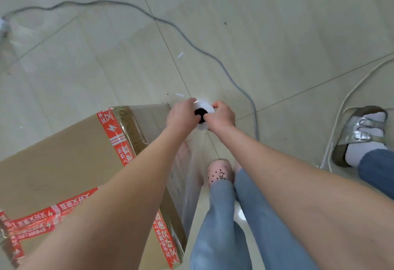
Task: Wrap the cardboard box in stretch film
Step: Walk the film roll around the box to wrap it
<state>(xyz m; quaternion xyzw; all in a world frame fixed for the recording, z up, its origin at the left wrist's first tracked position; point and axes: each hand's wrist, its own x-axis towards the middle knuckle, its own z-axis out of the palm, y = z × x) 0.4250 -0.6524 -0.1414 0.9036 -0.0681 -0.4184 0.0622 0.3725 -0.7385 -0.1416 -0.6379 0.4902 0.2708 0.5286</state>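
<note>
Left hand and right hand are gripping the film roll, fingers apparently curled. Cardboard box is sitting at eight o'clock.

Matt brown cardboard box (sealed with glossy red tape) stands beside clear, shiny stretch film on glossy floor tiles.

Brown cardboard box — red printed tape; grey cable — pale floor.

Both bare forearms reach forward and down, converging. The left grip and right grip face each other, fingers curled onto the stretch film roll between them.
</note>
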